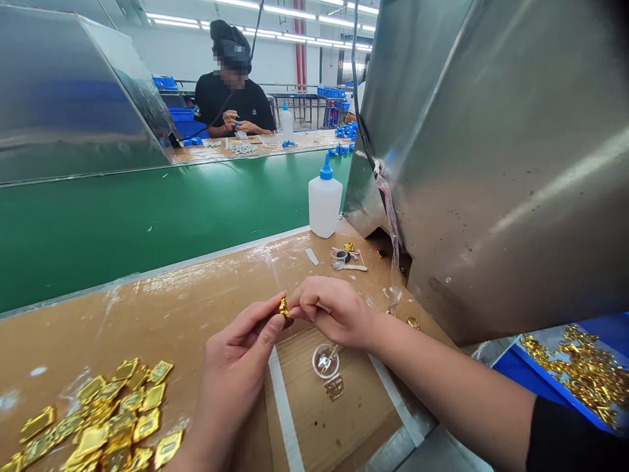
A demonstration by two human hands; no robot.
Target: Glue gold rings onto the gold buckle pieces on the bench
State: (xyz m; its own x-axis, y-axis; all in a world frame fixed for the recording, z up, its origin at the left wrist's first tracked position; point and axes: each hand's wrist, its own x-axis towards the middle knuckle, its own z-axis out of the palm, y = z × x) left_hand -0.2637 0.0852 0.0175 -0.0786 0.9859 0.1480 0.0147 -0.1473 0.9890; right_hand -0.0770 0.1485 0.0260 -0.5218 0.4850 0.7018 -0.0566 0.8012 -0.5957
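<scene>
Between the thumb and forefinger of my left hand (240, 347) is a small shiny gold-coloured piece (284, 307), held upright above the bench. My right hand (334, 311) is closed, its fingertips meeting the piece from the right; whether they pinch a second part is hidden. Under the hands lies a brown board (339, 419) edged with white tape. On it stands a small clear cup (319, 354) with a stick leaning in it. To the left, gold rectangular plates (120, 406) lie in a loose heap.
A white bottle (325, 206) with a blue nozzle stands behind my hands. Small scraps and a clear lid (339, 259) lie nearby. A metal hood (515, 164) rises at right above a blue tray (540, 377) of gold parts. Across the green belt (147, 229), a person (236, 98) works.
</scene>
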